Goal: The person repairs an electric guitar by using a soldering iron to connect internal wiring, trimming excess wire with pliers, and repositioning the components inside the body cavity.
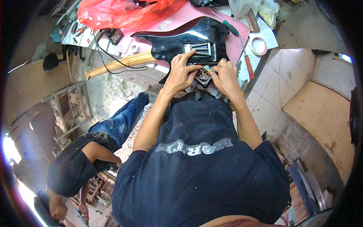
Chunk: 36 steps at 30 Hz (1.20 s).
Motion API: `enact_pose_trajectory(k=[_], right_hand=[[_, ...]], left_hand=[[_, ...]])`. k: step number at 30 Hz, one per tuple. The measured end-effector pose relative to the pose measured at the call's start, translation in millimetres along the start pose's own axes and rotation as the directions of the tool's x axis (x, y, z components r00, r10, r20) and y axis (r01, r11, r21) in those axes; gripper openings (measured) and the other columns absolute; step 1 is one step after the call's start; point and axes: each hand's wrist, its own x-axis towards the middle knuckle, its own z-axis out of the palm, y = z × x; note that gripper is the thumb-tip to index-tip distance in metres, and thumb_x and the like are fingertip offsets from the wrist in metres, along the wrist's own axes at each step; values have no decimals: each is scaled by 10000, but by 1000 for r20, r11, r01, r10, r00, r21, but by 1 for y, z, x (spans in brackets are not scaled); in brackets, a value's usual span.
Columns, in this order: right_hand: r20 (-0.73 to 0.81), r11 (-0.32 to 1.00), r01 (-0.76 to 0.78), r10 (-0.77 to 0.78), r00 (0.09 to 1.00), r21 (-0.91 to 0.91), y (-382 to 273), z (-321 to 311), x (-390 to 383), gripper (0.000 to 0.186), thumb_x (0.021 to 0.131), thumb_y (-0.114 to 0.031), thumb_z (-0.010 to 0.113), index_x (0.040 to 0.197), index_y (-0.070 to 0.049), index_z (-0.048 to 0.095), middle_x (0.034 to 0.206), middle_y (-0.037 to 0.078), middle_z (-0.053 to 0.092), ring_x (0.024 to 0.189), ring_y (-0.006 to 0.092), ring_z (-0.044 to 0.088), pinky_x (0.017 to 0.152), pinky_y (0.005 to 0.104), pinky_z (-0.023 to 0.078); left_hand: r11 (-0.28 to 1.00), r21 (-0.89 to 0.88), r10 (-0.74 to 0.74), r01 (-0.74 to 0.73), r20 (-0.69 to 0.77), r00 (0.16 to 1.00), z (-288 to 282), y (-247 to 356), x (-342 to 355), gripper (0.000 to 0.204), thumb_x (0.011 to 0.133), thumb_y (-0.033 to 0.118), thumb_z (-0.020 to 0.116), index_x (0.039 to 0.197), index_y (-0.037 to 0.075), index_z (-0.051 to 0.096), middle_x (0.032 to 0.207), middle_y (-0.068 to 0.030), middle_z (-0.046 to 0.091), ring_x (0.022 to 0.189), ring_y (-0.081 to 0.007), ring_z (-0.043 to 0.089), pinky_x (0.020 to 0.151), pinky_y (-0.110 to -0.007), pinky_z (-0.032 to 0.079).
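A glossy black electric guitar body (pixel 177 38) lies back-up on a pink mat (pixel 234 41) on the bench, its pale wooden neck (pixel 117 64) running off to the left. A rectangular cavity with metal springs (pixel 200 49) is exposed. Below it an open cavity shows coloured wires (pixel 206 71). My left hand (pixel 181 73) and my right hand (pixel 225 75) meet at this wire cavity, fingertips pinching into the wires. What exactly each finger grips is hidden.
A red plastic bag (pixel 124 11) lies at the back of the bench. A green-handled screwdriver (pixel 228 26), a red-handled tool (pixel 248 66) and a tape roll (pixel 259 46) sit to the right. Another person (pixel 83 159) in jeans crouches on the floor at left.
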Motion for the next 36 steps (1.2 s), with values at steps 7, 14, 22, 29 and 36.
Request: enact_pose_trajectory(k=[7,14,22,29,36], right_hand=[[-28,975,144,-141,990,168,7,-10,2,133,809,-165,719,906,-80,751,946,139,591,955,356,585,833,480,472],[-22,950,299,-298,954,86,-2,-2,-6,75,859,-136,728,868,-65,707,898,95,571,906,283,591,831,415,477],[122,337,-123,23,992,934,32,-42,-3,87,894,-101,718,926,-20,709,935,1,640,882,90,586,842,257,457],[-176,647,-201,469,866,735,77,-50,-13,147,914,-137,741,976,-5,727,849,-17,656,778,67,584,685,240,468],[-456,951,-118,243,856,284,44,-44,-15,175,905,-103,709,1056,-23,742,915,91,698,732,185,647,700,327,530]], left_hand=[[999,4,36,-36,-39,999,6,-6,-2,261,810,126,766,1057,186,825,1490,-164,529,1288,-354,510,1084,-485,362],[999,-22,47,-48,-68,997,7,-6,-3,246,791,120,774,1030,146,821,1443,-166,558,1281,-353,517,1116,-496,349],[995,-23,91,-94,-124,988,12,-13,-8,254,792,126,805,1044,157,821,1460,-163,551,1313,-368,507,1116,-484,371],[995,-8,96,-101,-253,963,5,1,-11,210,747,115,832,953,146,809,1380,-116,614,1246,-341,548,1073,-470,392],[992,123,29,22,-392,919,-3,3,-21,224,727,185,831,945,167,784,1252,-79,639,1197,-304,545,1032,-474,355]])
